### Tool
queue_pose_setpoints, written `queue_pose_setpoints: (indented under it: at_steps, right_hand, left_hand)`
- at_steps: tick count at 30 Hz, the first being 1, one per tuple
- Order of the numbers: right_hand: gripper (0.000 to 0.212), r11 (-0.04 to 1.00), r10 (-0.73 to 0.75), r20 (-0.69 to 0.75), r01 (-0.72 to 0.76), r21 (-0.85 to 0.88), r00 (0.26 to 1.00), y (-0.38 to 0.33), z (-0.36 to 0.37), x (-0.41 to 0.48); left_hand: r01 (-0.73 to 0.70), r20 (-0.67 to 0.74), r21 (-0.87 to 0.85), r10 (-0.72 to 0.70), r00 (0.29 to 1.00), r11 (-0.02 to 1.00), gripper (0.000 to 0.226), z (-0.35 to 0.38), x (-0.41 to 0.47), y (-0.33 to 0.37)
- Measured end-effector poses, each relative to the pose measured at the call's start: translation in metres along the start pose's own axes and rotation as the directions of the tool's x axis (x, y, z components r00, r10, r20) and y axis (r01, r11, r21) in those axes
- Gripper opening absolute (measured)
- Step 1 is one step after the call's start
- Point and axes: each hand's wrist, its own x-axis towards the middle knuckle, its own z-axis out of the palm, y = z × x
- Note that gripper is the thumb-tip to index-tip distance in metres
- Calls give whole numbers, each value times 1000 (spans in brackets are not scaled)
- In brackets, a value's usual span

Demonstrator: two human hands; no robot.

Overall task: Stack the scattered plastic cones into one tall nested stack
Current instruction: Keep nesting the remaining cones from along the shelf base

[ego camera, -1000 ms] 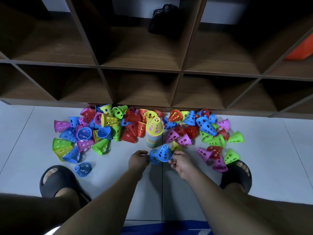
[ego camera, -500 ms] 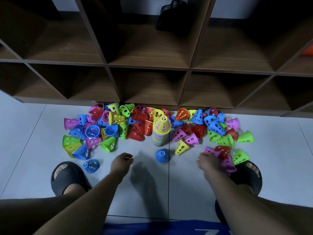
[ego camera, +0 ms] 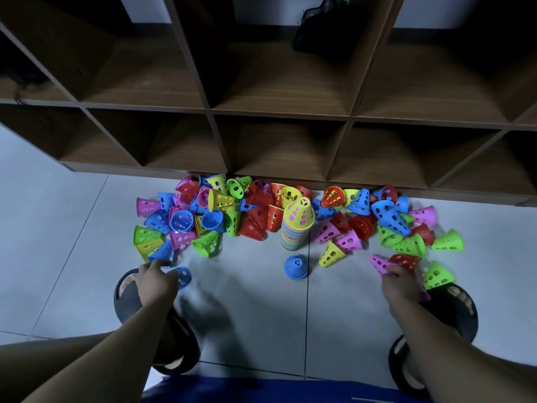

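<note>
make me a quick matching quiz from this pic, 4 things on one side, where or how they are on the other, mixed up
1 left hand
2 right hand
3 nested stack
4 upright blue cone

a touches pink cone
b capped by yellow cone
c stands alone in front of the stack
d touches tipped blue cone

Pairs: 1-d, 2-a, 3-b, 4-c

Hands split up! A second ago both held the blue cone [ego camera: 295, 267] by the stack [ego camera: 296, 228]; now it sits alone on the floor [ego camera: 255, 301]. Left hand [ego camera: 155, 279] has swung out to the stray blue cone [ego camera: 183, 276] by the left slipper [ego camera: 125, 298], right hand [ego camera: 399, 282] to a pink cone [ego camera: 378, 261], each touching its cone. Too blurry to call a grip.
</note>
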Motion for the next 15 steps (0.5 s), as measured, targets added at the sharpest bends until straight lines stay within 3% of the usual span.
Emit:
queue_pose_setpoints:
  at_steps: [5,9,12,15]
  right_hand:
    - [24,998,42,4,-42,-48,999,5,10,4]
    - [10,1000,-7,-2,7,-20,1000,1,13,-13]
    - [9,979,76,135,-99,177,988,1,19,-29]
    - [12,864,159,385,-316,391,909,-9,24,-45]
  left_hand:
    - [-23,221,67,8,975,997,45,14,4,-10]
    - [-102,255,69,81,964,992,38,24,-15,0]
    - [-154,269,49,136,954,987,37,31,-28,6]
    - [-153,259,-43,159,953,987,35,36,-41,21]
